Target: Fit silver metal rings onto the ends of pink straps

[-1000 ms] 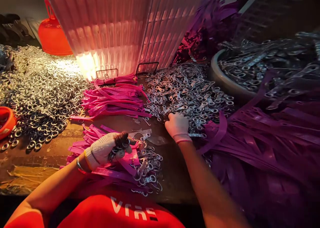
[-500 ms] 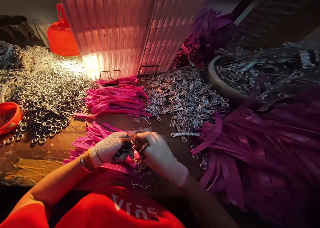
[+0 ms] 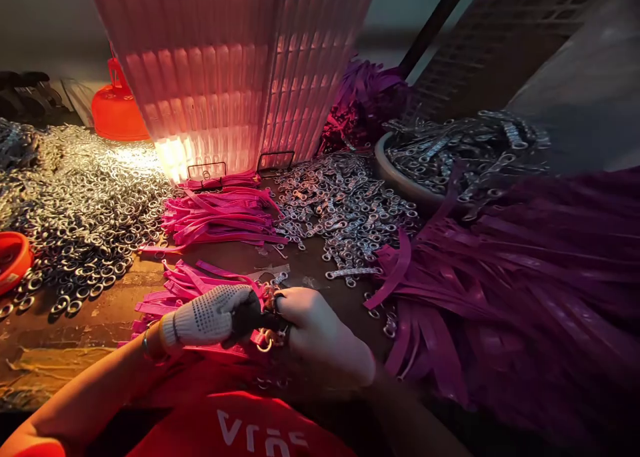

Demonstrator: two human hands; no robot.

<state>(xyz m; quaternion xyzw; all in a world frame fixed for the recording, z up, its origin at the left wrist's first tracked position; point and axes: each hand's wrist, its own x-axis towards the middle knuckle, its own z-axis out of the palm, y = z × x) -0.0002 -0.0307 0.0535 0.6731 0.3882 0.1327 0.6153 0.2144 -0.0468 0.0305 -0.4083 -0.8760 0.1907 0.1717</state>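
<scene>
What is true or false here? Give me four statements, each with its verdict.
1. The left hand wears a white dotted glove. True.
2. The right hand is far from the left hand. False: the two hands are close together.
3. The grey round-rimmed tub holds silver metal pieces. True.
4. The red dome-shaped lamp is over the purple strips. False: the lamp is over small silver metal rings.
</scene>
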